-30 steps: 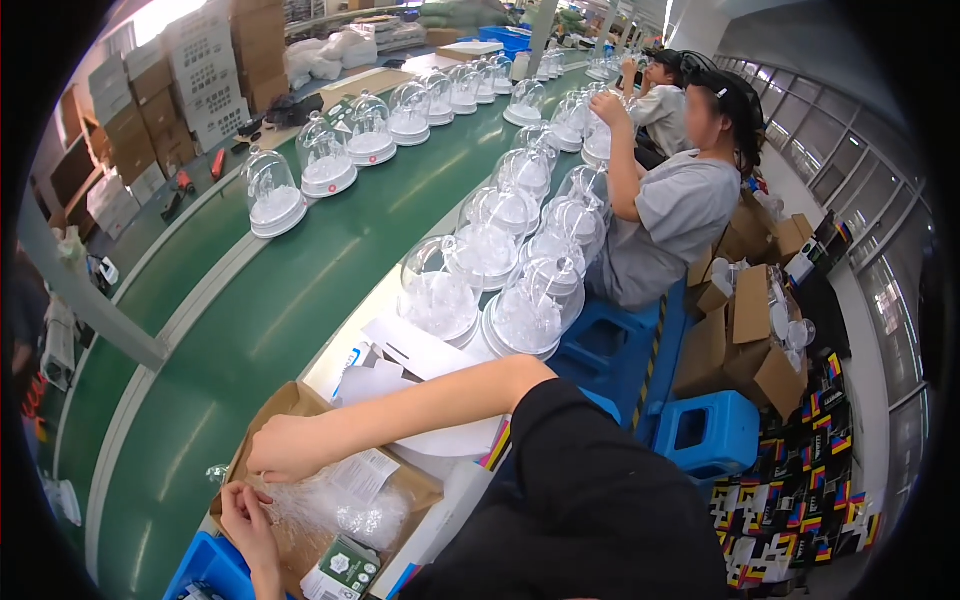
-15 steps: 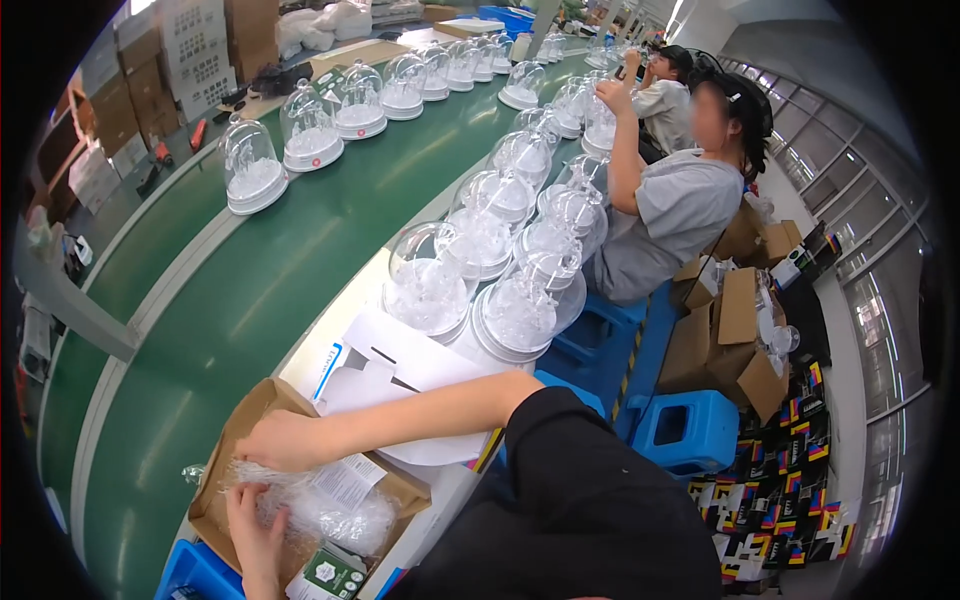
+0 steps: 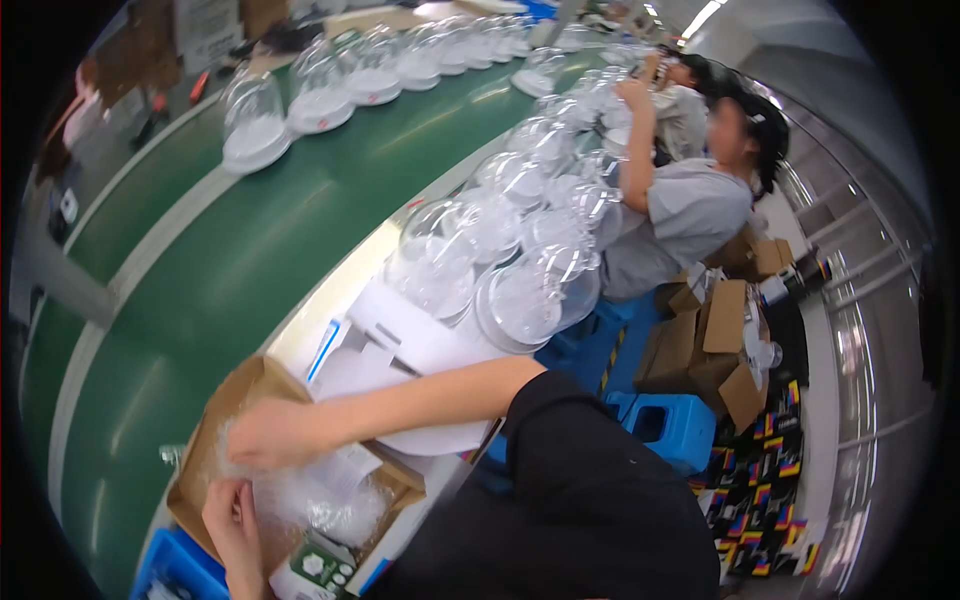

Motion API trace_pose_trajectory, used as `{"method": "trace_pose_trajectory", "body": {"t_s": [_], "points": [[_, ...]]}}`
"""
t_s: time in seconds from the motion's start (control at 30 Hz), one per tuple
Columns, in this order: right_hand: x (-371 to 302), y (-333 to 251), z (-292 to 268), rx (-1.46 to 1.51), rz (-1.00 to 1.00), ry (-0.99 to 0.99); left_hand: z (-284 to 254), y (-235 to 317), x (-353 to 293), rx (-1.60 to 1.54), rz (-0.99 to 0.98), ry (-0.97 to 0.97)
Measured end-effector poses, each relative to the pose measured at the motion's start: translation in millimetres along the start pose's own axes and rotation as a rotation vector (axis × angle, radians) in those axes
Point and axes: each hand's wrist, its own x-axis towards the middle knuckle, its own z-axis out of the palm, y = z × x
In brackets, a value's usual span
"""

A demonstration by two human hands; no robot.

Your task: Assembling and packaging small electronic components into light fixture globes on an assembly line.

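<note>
An open brown cardboard box (image 3: 245, 380) lies at the lower left of the table. In it is a mass of clear plastic strands (image 3: 345, 510) with a white label sheet (image 3: 345, 465) on top. My right hand (image 3: 275, 432), reached across from the right, is closed over the far left part of the strands; motion blurs its fingers. Close to the box's near left side, my left hand (image 3: 232, 520) has its fingers curled in toward the thumb, and what they grip cannot be made out. A small green-and-white box (image 3: 322, 565) sits at the near end of the cardboard box.
White folded card (image 3: 400, 330) lies beyond the box. Clear domes on white bases (image 3: 520, 300) crowd the table, and more domes (image 3: 255, 125) line the green conveyor (image 3: 220, 270). A co-worker (image 3: 690, 200) sits at right. Blue stools (image 3: 680, 430) and a blue bin (image 3: 180, 565) stand nearby.
My left hand's fingers have curled in from a spread pose. My right hand has lifted slightly over the strands. The whole view has shifted a little.
</note>
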Motion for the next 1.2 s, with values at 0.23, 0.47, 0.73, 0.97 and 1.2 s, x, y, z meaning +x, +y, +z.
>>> {"method": "trace_pose_trajectory", "body": {"t_s": [0.23,0.47,0.73,0.97,1.2], "points": [[-10.1,13.8,-4.8,0.021,-0.089,0.033,-0.5,7.0,9.8,0.073,0.062,-0.017],[0.8,-5.9,-7.1,0.088,0.197,-0.009,-38.2,6.9,-2.5,0.148,0.225,0.191],[1.7,-25.2,-19.6,0.034,-0.254,0.058,-129.4,-16.3,-82.4,0.564,-0.220,0.371],[9.5,-67.3,-52.9,0.011,-0.082,0.046,-121.3,-15.9,-149.5,0.411,-0.368,0.242],[7.8,-61.5,-36.4,0.405,0.201,-0.054,-60.8,42.4,-98.4,0.223,-0.063,-0.190]]}}
